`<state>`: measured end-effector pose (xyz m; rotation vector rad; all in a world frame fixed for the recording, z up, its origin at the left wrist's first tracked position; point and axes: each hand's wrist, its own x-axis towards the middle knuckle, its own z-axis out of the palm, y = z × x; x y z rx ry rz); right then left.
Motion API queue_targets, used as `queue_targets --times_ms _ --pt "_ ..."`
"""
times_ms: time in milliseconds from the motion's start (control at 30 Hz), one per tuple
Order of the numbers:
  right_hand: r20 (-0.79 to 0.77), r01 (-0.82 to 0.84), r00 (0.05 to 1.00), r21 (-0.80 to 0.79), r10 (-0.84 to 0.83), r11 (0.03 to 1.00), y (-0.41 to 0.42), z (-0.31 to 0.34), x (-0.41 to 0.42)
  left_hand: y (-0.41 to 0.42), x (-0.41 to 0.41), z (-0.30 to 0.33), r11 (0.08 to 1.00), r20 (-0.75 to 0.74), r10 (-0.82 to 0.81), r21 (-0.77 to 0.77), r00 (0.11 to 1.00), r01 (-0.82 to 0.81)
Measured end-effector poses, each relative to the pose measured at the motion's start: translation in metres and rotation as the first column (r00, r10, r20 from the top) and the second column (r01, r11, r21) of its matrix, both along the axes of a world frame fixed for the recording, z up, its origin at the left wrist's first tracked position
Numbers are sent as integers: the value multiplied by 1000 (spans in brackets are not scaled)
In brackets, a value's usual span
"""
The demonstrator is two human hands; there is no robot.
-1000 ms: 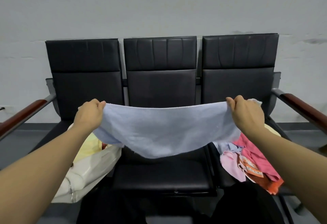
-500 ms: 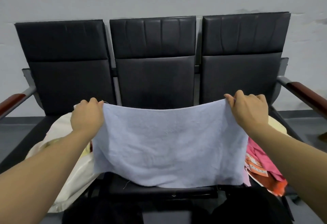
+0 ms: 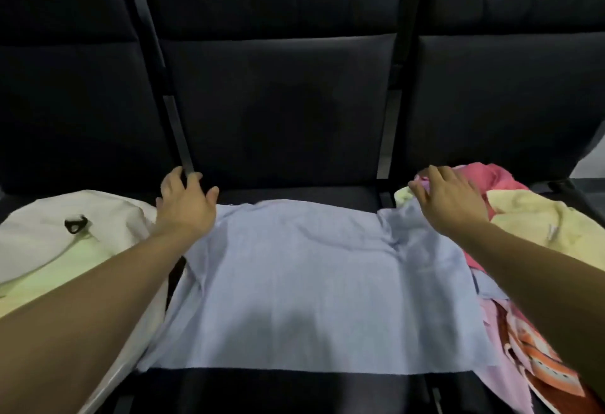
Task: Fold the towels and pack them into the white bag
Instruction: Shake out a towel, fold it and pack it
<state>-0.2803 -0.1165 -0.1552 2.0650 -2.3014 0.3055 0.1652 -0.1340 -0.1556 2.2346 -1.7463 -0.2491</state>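
A light blue towel (image 3: 314,286) lies spread flat on the middle black seat (image 3: 294,192). My left hand (image 3: 185,204) hovers over its far left corner with fingers spread, holding nothing. Over the far right corner is my right hand (image 3: 447,199), fingers straight, where the towel bunches up against the pile. The white bag (image 3: 49,233) lies on the left seat with a black buckle on top. A heap of towels fills the right seat: yellow (image 3: 537,217), pink (image 3: 494,176) and an orange patterned one (image 3: 537,358).
Three black chair backs (image 3: 278,86) rise close behind the seats. A metal bar between the left and middle chairs (image 3: 170,109) runs down to my left hand. The front strip of the middle seat (image 3: 294,390) is bare.
The blue towel was held up stretched between both hands; it now lies flat on the middle seat and both hands have let go. The camera has tilted down and moved closer.
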Motion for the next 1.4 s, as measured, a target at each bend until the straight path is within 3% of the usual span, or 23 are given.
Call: queue_targets --times_ms 167,333,567,733,867,967,1100,1200,1267,1400 --pt "60 94 993 47 -97 994 18 -30 -26 18 -61 -49 987 -155 -99 111 983 117" --pt "249 205 943 89 -221 975 41 -35 -62 53 -162 -69 938 -386 -180 210 905 276" --pt "613 169 720 301 -326 938 49 -42 -75 106 -292 -79 799 -777 -94 314 622 513" --pt "763 122 571 285 -303 951 33 -41 -69 115 -357 -75 792 -878 28 312 479 525" --pt "780 78 568 267 -263 960 17 -45 -71 109 -380 -82 791 -855 52 351 517 501" --pt "770 12 577 326 -273 945 6 -50 -74 108 -390 -90 764 -777 -97 342 622 547" --pt "780 2 543 369 -310 930 -2 -52 -79 111 -405 -92 657 -538 -416 380 734 651" --pt "798 8 517 356 -309 934 -5 -53 -82 116 -416 -89 651 -302 -536 446 788 614" --pt "821 9 502 307 -270 952 -6 -53 -83 118 -420 -90 666 -221 -568 442 793 601" --pt "829 -22 531 222 -177 975 -3 -53 -86 115 -414 -94 628 -273 -588 439 761 643"
